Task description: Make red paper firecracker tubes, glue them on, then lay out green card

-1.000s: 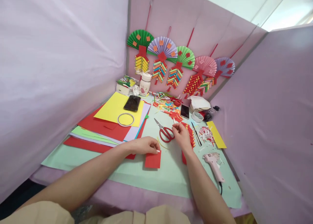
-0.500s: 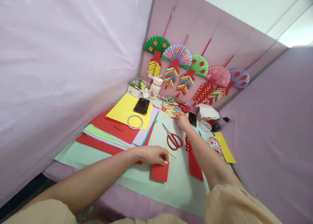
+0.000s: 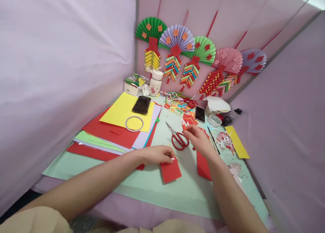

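Note:
My left hand [image 3: 156, 154] rests on the pale green mat [image 3: 152, 187], its fingers pinched on the top edge of a small red paper rectangle [image 3: 171, 171]. To its right, my right hand [image 3: 199, 139] is raised a little above the mat, holding a small red paper roll [image 3: 183, 125] with white ends between thumb and fingers. Just left of that hand lie red-handled scissors [image 3: 177, 137]. A second red paper piece [image 3: 203, 165] shows under my right forearm.
A stack of coloured paper sheets [image 3: 119, 126] with a black phone [image 3: 141, 104] and a tape ring [image 3: 134, 123] lies at the left. A second phone [image 3: 199, 113], paper scraps [image 3: 177, 105], a yellow strip [image 3: 237, 141] and paper fans [image 3: 195, 53] on the back wall surround the mat.
My right hand has pulled back from the scrap pile near the second phone and now holds a small red roll. The red rectangle under my left hand has turned slightly.

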The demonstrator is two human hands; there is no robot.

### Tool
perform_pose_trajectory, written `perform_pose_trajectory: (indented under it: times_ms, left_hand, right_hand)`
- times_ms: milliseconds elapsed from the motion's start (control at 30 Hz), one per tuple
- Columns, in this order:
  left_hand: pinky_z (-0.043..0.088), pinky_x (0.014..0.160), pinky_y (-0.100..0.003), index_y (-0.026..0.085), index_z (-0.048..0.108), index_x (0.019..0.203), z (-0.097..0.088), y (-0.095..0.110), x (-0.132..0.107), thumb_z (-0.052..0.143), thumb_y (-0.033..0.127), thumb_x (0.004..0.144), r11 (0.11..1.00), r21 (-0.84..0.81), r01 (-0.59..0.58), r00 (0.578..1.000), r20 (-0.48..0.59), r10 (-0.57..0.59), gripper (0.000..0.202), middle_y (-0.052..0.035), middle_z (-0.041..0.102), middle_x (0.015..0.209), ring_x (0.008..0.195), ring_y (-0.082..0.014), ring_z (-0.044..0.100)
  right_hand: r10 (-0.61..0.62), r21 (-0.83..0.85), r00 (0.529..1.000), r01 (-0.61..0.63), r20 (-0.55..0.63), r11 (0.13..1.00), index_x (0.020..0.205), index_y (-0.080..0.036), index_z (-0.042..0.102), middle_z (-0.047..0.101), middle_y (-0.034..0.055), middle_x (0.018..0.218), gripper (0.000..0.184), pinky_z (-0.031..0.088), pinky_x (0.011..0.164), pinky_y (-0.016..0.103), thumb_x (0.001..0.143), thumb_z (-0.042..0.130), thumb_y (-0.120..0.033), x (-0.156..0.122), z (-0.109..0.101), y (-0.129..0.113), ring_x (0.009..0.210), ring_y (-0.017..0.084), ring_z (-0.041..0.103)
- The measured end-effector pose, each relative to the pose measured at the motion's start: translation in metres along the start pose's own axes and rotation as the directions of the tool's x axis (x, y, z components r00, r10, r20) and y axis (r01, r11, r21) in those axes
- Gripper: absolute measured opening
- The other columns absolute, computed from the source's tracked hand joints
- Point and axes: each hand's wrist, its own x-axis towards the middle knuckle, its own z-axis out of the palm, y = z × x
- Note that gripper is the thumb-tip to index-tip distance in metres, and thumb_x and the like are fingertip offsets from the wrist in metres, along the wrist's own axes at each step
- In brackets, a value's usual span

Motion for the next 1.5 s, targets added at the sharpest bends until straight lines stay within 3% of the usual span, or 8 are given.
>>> perform_pose_trajectory:
  times_ms: [267,433,567,667,833,967,1200,1500]
  left_hand:
    - [0.036,0.056,-0.022,0.017,0.054,0.078,0.006,0.016,0.032,0.068,0.024,0.060,0.951,-0.279,0.131,0.986,-0.066,-0.155,0.024,0.0053,0.053,0.066,0.059,-0.0089,0.048]
    - [0.035,0.055,-0.022,0.018,0.055,0.080,-0.008,0.030,0.062,0.063,0.026,0.066,0.990,-0.111,0.088,0.983,-0.151,-0.104,0.019,0.0051,0.053,0.067,0.058,-0.0098,0.048]
    - [0.034,0.057,-0.022,0.017,0.059,0.080,-0.029,0.040,0.076,0.061,0.028,0.070,0.982,0.186,-0.020,0.942,-0.327,0.081,0.015,0.0034,0.057,0.072,0.062,-0.0107,0.048]
    - [0.034,0.056,-0.023,0.017,0.063,0.085,-0.040,0.039,0.070,0.061,0.035,0.073,0.975,0.224,0.004,0.969,-0.241,0.051,0.022,0.0025,0.060,0.072,0.061,-0.0116,0.050]
    - [0.040,0.062,-0.023,0.015,0.067,0.092,-0.041,0.029,0.051,0.062,0.041,0.074,0.967,0.245,0.062,0.969,-0.245,0.000,0.032,-0.0012,0.067,0.079,0.069,-0.0142,0.056]
    - [0.045,0.078,-0.025,0.016,0.068,0.097,-0.042,0.028,0.045,0.056,0.039,0.081,0.972,0.229,0.055,0.974,-0.228,-0.001,0.031,-0.0043,0.070,0.096,0.088,-0.0173,0.061]
    - [0.048,0.084,-0.028,0.022,0.049,0.130,-0.052,0.023,0.041,0.074,0.032,0.069,1.000,0.014,0.003,1.000,-0.009,-0.003,0.066,-0.0057,0.063,0.121,0.108,-0.0186,0.060]
    - [0.047,0.091,-0.028,0.019,0.059,0.119,-0.041,0.021,0.043,0.061,0.015,0.074,0.983,0.160,-0.088,0.989,-0.102,0.105,0.045,-0.0056,0.064,0.123,0.111,-0.0183,0.059]
  right_hand:
    - [0.091,0.309,0.996,-0.085,-0.005,0.947,0.088,-0.020,0.057,0.063,0.0025,0.083,0.027,0.044,0.068,0.028,0.080,0.063,-0.044,-0.026,-0.002,0.025,0.075,0.016,0.057]
    - [0.091,0.375,0.996,-0.079,-0.013,0.924,0.088,-0.020,0.057,0.061,0.0020,0.082,0.026,0.045,0.071,0.029,0.080,0.064,-0.044,-0.031,-0.004,0.034,0.076,0.016,0.057]
    - [0.096,0.269,0.993,-0.074,-0.071,0.960,0.094,-0.021,0.057,0.062,0.0031,0.089,0.023,0.045,0.068,0.029,0.085,0.058,-0.041,-0.035,-0.004,0.038,0.077,0.017,0.057]
    - [0.038,0.090,0.993,-0.027,-0.115,0.996,0.094,-0.022,0.058,0.063,0.0032,0.091,0.015,0.045,0.070,0.030,0.088,0.056,-0.035,-0.039,-0.003,0.035,0.080,0.017,0.057]
    - [-0.209,-0.154,0.977,0.211,0.029,0.965,0.095,-0.022,0.060,0.060,0.0057,0.097,0.009,0.044,0.080,0.034,0.089,0.054,-0.020,-0.046,0.009,0.025,0.093,0.020,0.053]
    - [-0.259,-0.288,0.961,0.278,0.101,0.916,0.098,-0.022,0.062,0.058,0.0063,0.096,0.012,0.044,0.079,0.034,0.089,0.056,-0.018,-0.048,0.020,0.026,0.092,0.021,0.051]
    - [-0.280,-0.347,0.952,0.306,0.123,0.887,0.100,-0.022,0.063,0.058,0.0068,0.089,0.014,0.044,0.070,0.033,0.092,0.052,-0.019,-0.046,0.025,0.031,0.084,0.021,0.052]
    - [-0.278,-0.324,0.947,0.316,0.158,0.892,0.103,-0.022,0.062,0.061,0.0085,0.097,0.015,0.046,0.073,0.036,0.093,0.051,-0.020,-0.047,0.023,0.032,0.089,0.022,0.055]
